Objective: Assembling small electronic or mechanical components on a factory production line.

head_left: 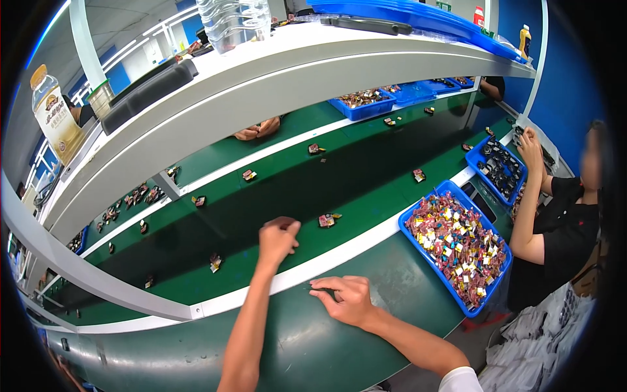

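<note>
My left hand [279, 243] hovers over the near side of the green conveyor belt [372, 196], its fingers loosely bent and apart, with nothing visible in them. Just to its right on the belt lies a small dark part with a pinkish piece and a yellow tab [326, 221]. Lower and to the right, my right hand [346, 300] is above the green bench top [392, 281]. Its thumb and index finger come together in a pinch. Something thin and dark shows at those fingertips, too small to name.
Right of my hands, a blue tray [428, 258] holds many small pink, white and yellow pieces. Beyond it stands a blue tray of black parts [499, 166], beside a co-worker [555, 222]. A white shelf [261, 85] spans overhead. Another person's hands [258, 129] show across the belt.
</note>
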The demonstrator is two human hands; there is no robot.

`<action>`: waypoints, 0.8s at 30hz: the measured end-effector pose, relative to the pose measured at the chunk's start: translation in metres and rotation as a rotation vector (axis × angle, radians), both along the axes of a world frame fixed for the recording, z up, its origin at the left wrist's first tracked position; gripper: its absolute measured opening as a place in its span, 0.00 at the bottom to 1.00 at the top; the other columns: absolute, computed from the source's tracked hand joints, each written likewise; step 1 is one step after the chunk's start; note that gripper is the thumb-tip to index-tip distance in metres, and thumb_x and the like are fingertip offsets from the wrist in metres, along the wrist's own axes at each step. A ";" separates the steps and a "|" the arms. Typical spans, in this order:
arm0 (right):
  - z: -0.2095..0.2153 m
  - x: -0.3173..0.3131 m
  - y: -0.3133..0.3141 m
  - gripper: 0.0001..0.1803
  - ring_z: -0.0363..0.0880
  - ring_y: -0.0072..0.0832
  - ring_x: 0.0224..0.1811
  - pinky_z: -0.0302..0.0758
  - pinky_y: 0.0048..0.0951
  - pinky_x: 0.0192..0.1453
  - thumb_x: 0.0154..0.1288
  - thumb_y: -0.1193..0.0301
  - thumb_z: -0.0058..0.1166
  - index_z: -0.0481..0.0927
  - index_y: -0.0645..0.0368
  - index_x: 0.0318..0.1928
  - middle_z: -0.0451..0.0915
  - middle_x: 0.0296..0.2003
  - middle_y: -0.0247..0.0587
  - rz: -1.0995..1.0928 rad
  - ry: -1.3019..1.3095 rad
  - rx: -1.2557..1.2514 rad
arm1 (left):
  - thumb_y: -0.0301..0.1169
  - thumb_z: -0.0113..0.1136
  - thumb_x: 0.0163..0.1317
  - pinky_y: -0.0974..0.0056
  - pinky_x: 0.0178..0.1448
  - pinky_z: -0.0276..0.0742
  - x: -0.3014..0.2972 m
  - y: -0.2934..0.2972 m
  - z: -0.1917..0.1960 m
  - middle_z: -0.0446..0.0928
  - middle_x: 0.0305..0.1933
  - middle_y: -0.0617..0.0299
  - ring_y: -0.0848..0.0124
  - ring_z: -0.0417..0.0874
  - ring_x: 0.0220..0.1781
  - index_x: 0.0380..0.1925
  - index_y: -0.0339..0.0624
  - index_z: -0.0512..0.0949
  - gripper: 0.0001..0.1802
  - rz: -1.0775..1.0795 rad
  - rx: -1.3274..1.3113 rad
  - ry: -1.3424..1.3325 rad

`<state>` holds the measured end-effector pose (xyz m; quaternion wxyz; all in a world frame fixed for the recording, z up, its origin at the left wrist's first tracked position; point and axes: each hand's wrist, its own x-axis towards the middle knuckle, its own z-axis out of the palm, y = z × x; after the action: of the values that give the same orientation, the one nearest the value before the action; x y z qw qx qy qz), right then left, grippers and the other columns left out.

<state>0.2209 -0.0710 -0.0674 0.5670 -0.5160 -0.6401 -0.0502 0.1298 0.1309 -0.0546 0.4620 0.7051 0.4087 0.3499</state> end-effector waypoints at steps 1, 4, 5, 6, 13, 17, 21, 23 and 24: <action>0.000 -0.003 0.002 0.08 0.80 0.29 0.17 0.73 0.25 0.23 0.53 0.77 0.72 0.86 0.56 0.34 0.89 0.30 0.35 0.015 -0.004 -0.006 | 0.31 0.65 0.66 0.68 0.18 0.76 0.011 0.001 -0.006 0.84 0.27 0.57 0.74 0.82 0.19 0.40 0.29 0.85 0.13 -0.020 0.052 0.009; -0.003 0.007 0.001 0.08 0.79 0.29 0.16 0.73 0.25 0.23 0.53 0.77 0.73 0.86 0.56 0.33 0.89 0.29 0.35 -0.018 -0.001 -0.014 | 0.34 0.72 0.61 0.67 0.17 0.76 0.061 -0.006 -0.011 0.81 0.23 0.57 0.73 0.82 0.18 0.32 0.28 0.82 0.16 -0.009 0.049 0.030; -0.003 0.007 0.001 0.08 0.79 0.29 0.16 0.72 0.25 0.22 0.53 0.77 0.73 0.86 0.56 0.33 0.89 0.29 0.34 -0.021 0.002 -0.017 | 0.35 0.74 0.59 0.67 0.18 0.76 0.068 -0.003 -0.017 0.81 0.23 0.57 0.72 0.82 0.18 0.29 0.29 0.82 0.17 0.002 0.117 0.072; -0.003 0.003 0.003 0.08 0.79 0.29 0.16 0.72 0.25 0.22 0.53 0.77 0.73 0.86 0.56 0.33 0.89 0.29 0.34 -0.005 0.003 -0.010 | 0.35 0.74 0.59 0.67 0.18 0.76 0.065 0.005 -0.029 0.81 0.23 0.57 0.72 0.82 0.18 0.29 0.29 0.82 0.17 0.018 0.122 0.074; -0.005 0.003 -0.001 0.08 0.71 0.26 0.12 0.68 0.25 0.21 0.53 0.76 0.73 0.87 0.57 0.34 0.88 0.28 0.34 -0.009 0.038 -0.049 | 0.34 0.75 0.57 0.67 0.18 0.74 0.044 -0.004 -0.019 0.82 0.24 0.54 0.68 0.80 0.15 0.31 0.29 0.78 0.18 0.096 0.135 -0.009; 0.000 -0.003 -0.005 0.08 0.63 0.17 0.11 0.62 0.23 0.20 0.54 0.76 0.74 0.86 0.60 0.33 0.88 0.30 0.34 0.019 0.262 -0.143 | 0.27 0.70 0.62 0.71 0.17 0.69 -0.004 -0.038 0.009 0.82 0.25 0.56 0.75 0.79 0.16 0.35 0.27 0.78 0.12 0.063 -0.187 -0.123; -0.001 -0.002 0.000 0.07 0.61 0.08 0.15 0.58 0.18 0.20 0.57 0.79 0.72 0.84 0.63 0.33 0.88 0.31 0.34 0.079 0.458 -0.210 | 0.25 0.67 0.65 0.71 0.16 0.67 -0.049 -0.066 -0.009 0.82 0.26 0.56 0.76 0.78 0.16 0.37 0.26 0.79 0.10 0.006 -0.228 -0.244; 0.004 -0.002 0.000 0.07 0.62 0.04 0.20 0.56 0.14 0.22 0.59 0.82 0.70 0.83 0.64 0.35 0.86 0.30 0.32 0.205 0.827 -0.313 | 0.25 0.66 0.66 0.72 0.15 0.66 -0.058 -0.084 -0.012 0.82 0.27 0.56 0.76 0.77 0.16 0.39 0.25 0.79 0.10 0.000 -0.313 -0.333; -0.002 0.001 0.002 0.08 0.63 0.02 0.23 0.55 0.12 0.23 0.61 0.84 0.69 0.82 0.65 0.38 0.83 0.28 0.28 0.217 0.806 -0.308 | 0.25 0.66 0.66 0.72 0.16 0.67 -0.060 -0.091 -0.015 0.82 0.27 0.56 0.76 0.78 0.16 0.41 0.25 0.80 0.11 0.001 -0.338 -0.358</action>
<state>0.2215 -0.0691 -0.0691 0.6898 -0.5026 -0.4186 0.3105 0.0693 0.0397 -0.0697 0.6383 0.5444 0.3733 0.3961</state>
